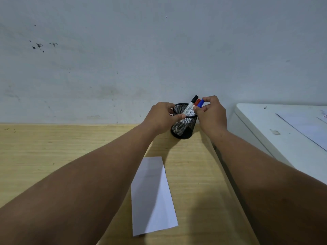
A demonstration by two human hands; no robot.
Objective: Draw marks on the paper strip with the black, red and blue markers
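A black mesh pen cup [182, 129] stands near the wall on the wooden desk [70, 147]. Three markers lean in it: a black-capped marker [190, 106], a red-capped marker [197, 102] and a blue-capped marker [201, 103]. My left hand [161, 118] grips the cup's rim from the left. My right hand [211, 114] pinches the blue marker by its cap, thumb and fingers on it. A blank white paper strip [153, 197] lies flat on the desk closer to me, between my forearms.
A white cabinet or appliance [276, 131] with paper sheets [307, 124] on top stands just right of the desk's edge. A stained pale wall [123, 59] rises right behind the cup.
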